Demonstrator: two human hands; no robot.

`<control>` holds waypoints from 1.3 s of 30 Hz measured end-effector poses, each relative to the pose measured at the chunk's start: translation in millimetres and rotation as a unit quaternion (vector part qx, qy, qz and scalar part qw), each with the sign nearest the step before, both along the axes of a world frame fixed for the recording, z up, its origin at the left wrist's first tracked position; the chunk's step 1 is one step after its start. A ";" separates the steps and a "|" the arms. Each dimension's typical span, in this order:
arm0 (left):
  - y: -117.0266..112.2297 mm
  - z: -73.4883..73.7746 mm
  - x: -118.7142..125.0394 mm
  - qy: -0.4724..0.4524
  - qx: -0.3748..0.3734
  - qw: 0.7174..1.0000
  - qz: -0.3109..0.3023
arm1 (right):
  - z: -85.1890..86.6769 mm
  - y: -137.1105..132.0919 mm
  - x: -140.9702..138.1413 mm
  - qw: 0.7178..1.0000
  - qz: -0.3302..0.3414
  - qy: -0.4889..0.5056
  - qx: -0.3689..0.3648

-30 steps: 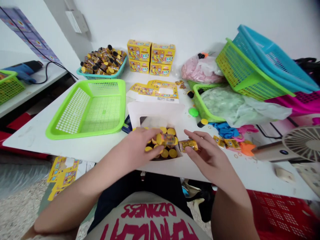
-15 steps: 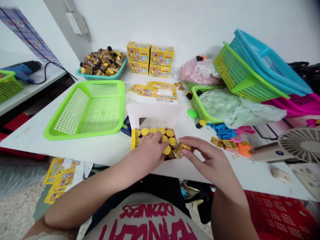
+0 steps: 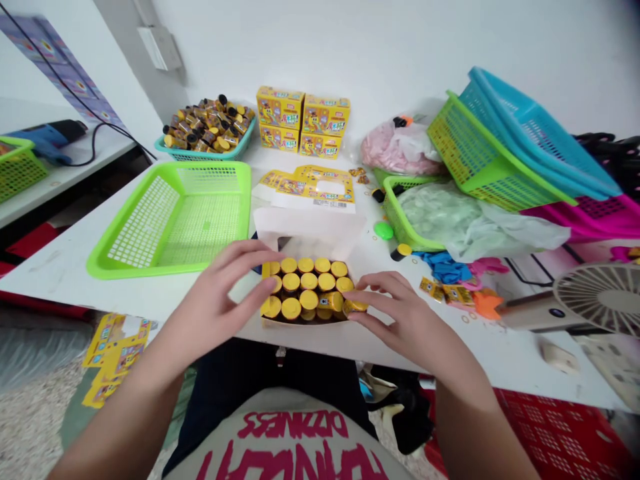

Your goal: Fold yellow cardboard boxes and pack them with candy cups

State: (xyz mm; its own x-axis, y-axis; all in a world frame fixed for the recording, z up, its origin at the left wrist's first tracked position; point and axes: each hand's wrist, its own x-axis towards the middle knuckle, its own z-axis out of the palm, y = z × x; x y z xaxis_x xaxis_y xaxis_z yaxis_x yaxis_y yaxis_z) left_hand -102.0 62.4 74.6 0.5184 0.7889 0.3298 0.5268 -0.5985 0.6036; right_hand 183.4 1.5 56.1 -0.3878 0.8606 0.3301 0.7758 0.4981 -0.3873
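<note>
An open yellow carton (image 3: 267,269) at the table's near edge holds rows of small yellow-capped bottles (image 3: 305,285). My left hand (image 3: 227,293) rests against the carton's left side, fingers spread and curved, holding nothing. My right hand (image 3: 400,319) pinches a small yellow bottle (image 3: 353,307) at the carton's front right corner, tilted, partly among the others. The carton's white lid flap (image 3: 310,230) stands up behind the rows.
An empty green basket (image 3: 175,217) lies to the left. Behind are a teal basket of bottles (image 3: 207,130), closed yellow boxes (image 3: 303,123) and flat cartons (image 3: 313,183). Stacked baskets (image 3: 510,143), bagged pieces, sachets (image 3: 447,291) and a fan (image 3: 595,297) crowd the right.
My left hand has set its bottle into the carton and drawn back to the left side. My right hand brought its bottle to the front right corner.
</note>
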 end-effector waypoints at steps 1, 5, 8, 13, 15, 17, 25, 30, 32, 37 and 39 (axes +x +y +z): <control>-1.4 -8.0 -10.6 -0.024 -0.004 0.999 0.021 | -0.2 -0.2 0.5 1.000 0.005 -0.001 -0.001; -12.8 -47.4 -28.0 -0.013 -0.049 0.998 0.040 | 4.0 1.5 -0.3 0.999 0.031 -0.004 -0.015; -17.5 -67.7 -22.4 0.033 -0.050 0.998 0.016 | 10.3 6.8 -2.2 0.999 0.034 -0.024 -0.032; -4.2 -85.6 -9.4 0.010 -0.025 0.999 -0.038 | 19.6 13.6 -9.1 0.996 0.016 -0.072 -0.045; 1.3 -92.7 -8.7 -0.004 -0.020 0.999 -0.047 | 24.7 13.6 -11.9 0.994 0.005 -0.087 -0.059; 1.5 -98.1 -11.8 -0.007 -0.030 0.998 -0.062 | 31.3 13.3 -12.8 0.992 0.001 -0.099 -0.073; -22.9 -35.4 1.4 0.094 0.118 0.982 -0.110 | 54.9 11.6 2.4 0.999 -0.050 0.000 0.011; 2.7 -4.3 71.9 0.247 0.236 0.908 -0.241 | 52.2 0.9 7.1 0.974 -0.142 0.167 0.062; 11.2 -10.0 94.0 0.280 0.277 0.884 -0.251 | 46.9 -5.2 8.2 0.967 -0.133 0.210 0.051; 14.0 -21.2 113.2 0.315 0.298 0.854 -0.286 | 29.9 -16.8 17.5 0.964 -0.106 0.240 0.047; 14.4 -17.8 112.1 0.307 0.291 0.858 -0.290 | 24.9 -17.6 22.1 0.968 -0.082 0.234 0.040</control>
